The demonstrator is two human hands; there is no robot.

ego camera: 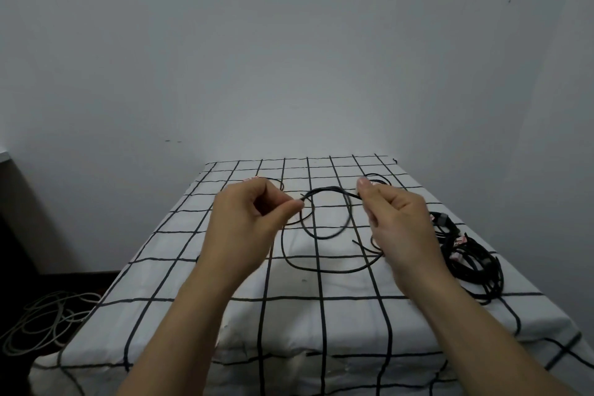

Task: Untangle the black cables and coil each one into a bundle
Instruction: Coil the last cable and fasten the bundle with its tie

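- Two hands are raised over the middle of the checked table [321, 315].
- The left hand [254, 219] pinches the black cable [324, 237] between thumb and forefinger, with its other fingers curled in.
- The right hand [398, 225] pinches the same cable farther along, and a short arc spans the two grips.
- Under the grips the cable hangs in a loop, and a wider loop lies on the table's middle.
- The heap of black cables [475, 267] lies at the table's right edge.
- A pale coil [41, 321] lies on the floor left of the table.
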